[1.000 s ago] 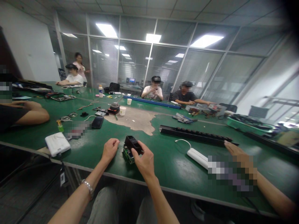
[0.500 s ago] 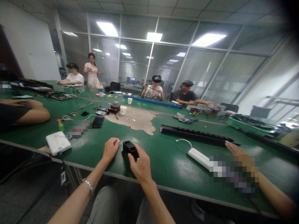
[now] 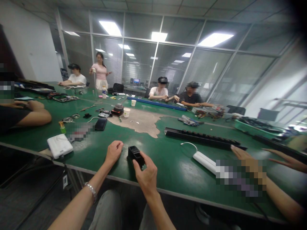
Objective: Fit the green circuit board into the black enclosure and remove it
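Note:
My right hand (image 3: 146, 172) has its thumb and fingers closed around a small black box-shaped object (image 3: 134, 154), upright on or just above the green table (image 3: 168, 163). The box's top has recesses or markings too small to read. To its left, my left hand (image 3: 114, 153) is curled, thumb and fingertips pressed together near the table. Whether something small is pinched there cannot be made out. A gap separates the left fingertips from the box.
To the right lie a white power strip-like bar (image 3: 203, 161) and a long black rail (image 3: 201, 137). Another person's hand (image 3: 247, 159) rests beside them. On the left are a white box (image 3: 59, 146) and a dark phone (image 3: 100, 124). Paper cups (image 3: 126, 112) stand farther back.
My right hand and the black box have shifted slightly right, away from my left hand, which stays in place. Another hand has appeared at the right edge.

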`<state>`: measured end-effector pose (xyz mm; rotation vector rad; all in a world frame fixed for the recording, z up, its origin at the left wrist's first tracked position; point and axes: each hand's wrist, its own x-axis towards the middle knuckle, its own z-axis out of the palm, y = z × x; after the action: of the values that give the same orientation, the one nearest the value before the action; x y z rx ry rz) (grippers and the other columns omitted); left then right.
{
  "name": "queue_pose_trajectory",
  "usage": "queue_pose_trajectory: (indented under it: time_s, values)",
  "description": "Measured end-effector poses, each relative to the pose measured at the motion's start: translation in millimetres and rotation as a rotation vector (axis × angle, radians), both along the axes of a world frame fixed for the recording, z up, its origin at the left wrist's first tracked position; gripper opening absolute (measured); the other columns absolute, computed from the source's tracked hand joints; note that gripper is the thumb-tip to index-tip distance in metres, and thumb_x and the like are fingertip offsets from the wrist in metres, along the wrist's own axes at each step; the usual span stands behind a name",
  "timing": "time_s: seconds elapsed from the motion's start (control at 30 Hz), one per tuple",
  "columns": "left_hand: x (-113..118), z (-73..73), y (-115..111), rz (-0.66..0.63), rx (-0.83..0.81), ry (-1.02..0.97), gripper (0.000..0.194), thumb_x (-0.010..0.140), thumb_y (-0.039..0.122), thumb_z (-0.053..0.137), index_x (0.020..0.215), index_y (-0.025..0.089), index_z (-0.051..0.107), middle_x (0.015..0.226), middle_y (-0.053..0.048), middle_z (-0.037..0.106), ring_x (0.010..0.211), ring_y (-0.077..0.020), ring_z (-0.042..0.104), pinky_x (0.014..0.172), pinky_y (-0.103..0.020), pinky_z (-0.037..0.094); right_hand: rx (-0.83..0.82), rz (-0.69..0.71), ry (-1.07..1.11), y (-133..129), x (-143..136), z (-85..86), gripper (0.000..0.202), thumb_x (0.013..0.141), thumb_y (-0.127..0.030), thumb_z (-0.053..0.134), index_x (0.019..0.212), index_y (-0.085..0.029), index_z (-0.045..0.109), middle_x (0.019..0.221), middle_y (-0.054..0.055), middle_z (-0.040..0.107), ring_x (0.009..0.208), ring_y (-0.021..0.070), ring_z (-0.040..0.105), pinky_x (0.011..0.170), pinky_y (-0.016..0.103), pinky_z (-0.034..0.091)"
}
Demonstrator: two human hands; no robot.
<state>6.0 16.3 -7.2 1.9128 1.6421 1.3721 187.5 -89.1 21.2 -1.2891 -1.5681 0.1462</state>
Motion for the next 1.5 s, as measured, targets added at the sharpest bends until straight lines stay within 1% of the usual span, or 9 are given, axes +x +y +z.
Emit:
queue_pose_trajectory:
  time_s: [0.27, 0.5, 0.7, 0.9, 1.07, 1.23, 1.3, 1.4, 1.5]
  values:
    - [0.6, 1.4, -0.8, 0.0, 0.002, 0.001, 0.027, 0.087, 0.034, 0.046, 0.086, 0.019, 0.068, 0.09, -0.005, 0.069, 0.085, -0.0174, 0.061, 0.08, -0.028, 0.045, -0.009, -0.015, 0.034, 1.0, 3.9, 3.5, 0.037, 0.081, -0.032, 0.065, 0.116, -0.019, 0.063, 0.113, 0.01, 0.067, 0.103, 0.0247, 0.063, 0.093, 0.04, 0.049]
    - [0.3, -0.8, 1.2, 0.001, -0.017, -0.011, 0.027, 0.087, 0.034, 0.046, 0.088, 0.018, 0.068, 0.091, -0.005, 0.069, 0.085, -0.0171, 0.061, 0.08, -0.028, 0.045, 0.014, -0.036, 0.001, -7.7, 5.5, -5.0, 0.036, 0.082, -0.029, 0.064, 0.116, -0.018, 0.062, 0.116, 0.011, 0.065, 0.107, 0.0244, 0.062, 0.094, 0.04, 0.049]
    - [-0.5, -2.4, 2.9, -0.005, -0.011, -0.016, 0.026, 0.087, 0.033, 0.047, 0.087, 0.018, 0.068, 0.09, -0.005, 0.068, 0.084, -0.0166, 0.06, 0.078, -0.028, 0.044, 0.051, -0.02, 0.015, -7.4, 6.1, -3.5, 0.033, 0.082, -0.029, 0.065, 0.113, -0.019, 0.064, 0.115, 0.01, 0.066, 0.106, 0.0242, 0.062, 0.094, 0.041, 0.049]
    - [-0.9, -1.5, 2.3, 0.003, -0.016, -0.014, 0.026, 0.086, 0.033, 0.046, 0.087, 0.018, 0.068, 0.09, -0.005, 0.068, 0.082, -0.0163, 0.06, 0.077, -0.027, 0.044, -0.014, -0.006, 0.059, -8.4, 9.1, 1.4, 0.035, 0.08, -0.032, 0.067, 0.112, -0.018, 0.064, 0.111, 0.01, 0.067, 0.101, 0.0245, 0.064, 0.09, 0.04, 0.051]
    - [-0.9, -2.9, 2.3, 0.008, -0.011, -0.022, 0.027, 0.086, 0.034, 0.046, 0.087, 0.018, 0.068, 0.09, -0.005, 0.068, 0.082, -0.0164, 0.06, 0.077, -0.027, 0.044, -0.029, -0.009, 0.058, -9.3, 7.4, 4.8, 0.036, 0.08, -0.033, 0.067, 0.113, -0.019, 0.064, 0.112, 0.01, 0.067, 0.104, 0.0244, 0.063, 0.091, 0.039, 0.051]
    - [-0.9, -4.4, 4.1, 0.007, -0.015, -0.024, 0.026, 0.086, 0.033, 0.047, 0.088, 0.019, 0.068, 0.09, -0.005, 0.068, 0.083, -0.0164, 0.06, 0.078, -0.027, 0.044, -0.066, -0.009, 0.171, -5.1, 8.3, 11.9, 0.034, 0.082, -0.036, 0.066, 0.112, -0.019, 0.064, 0.108, 0.008, 0.068, 0.093, 0.0212, 0.066, 0.084, 0.034, 0.054]
    - [-1.0, -4.1, 4.5, 0.006, -0.01, -0.019, 0.025, 0.086, 0.032, 0.047, 0.087, 0.019, 0.068, 0.09, -0.005, 0.068, 0.083, -0.0164, 0.06, 0.078, -0.027, 0.044, -0.078, -0.003, 0.189, -5.4, 9.9, 14.0, 0.035, 0.082, -0.036, 0.065, 0.112, -0.019, 0.064, 0.108, 0.008, 0.068, 0.092, 0.0208, 0.066, 0.082, 0.033, 0.055]
    - [-1.3, -4.1, 4.6, 0.006, -0.003, -0.014, 0.025, 0.086, 0.032, 0.047, 0.085, 0.018, 0.068, 0.089, -0.005, 0.068, 0.084, -0.0165, 0.06, 0.079, -0.028, 0.044, -0.092, 0.005, 0.164, -9.0, 10.9, 12.6, 0.036, 0.081, -0.036, 0.066, 0.112, -0.019, 0.064, 0.109, 0.009, 0.068, 0.095, 0.022, 0.066, 0.083, 0.034, 0.055]
    - [-1.6, -4.7, 4.2, 0.007, -0.014, -0.015, 0.025, 0.086, 0.033, 0.047, 0.085, 0.018, 0.067, 0.089, -0.005, 0.068, 0.083, -0.0165, 0.06, 0.078, -0.028, 0.044, -0.095, -0.004, 0.117, -13.6, 9.1, 6.6, 0.036, 0.082, -0.035, 0.065, 0.113, -0.019, 0.063, 0.111, 0.01, 0.067, 0.099, 0.0234, 0.065, 0.087, 0.037, 0.053]
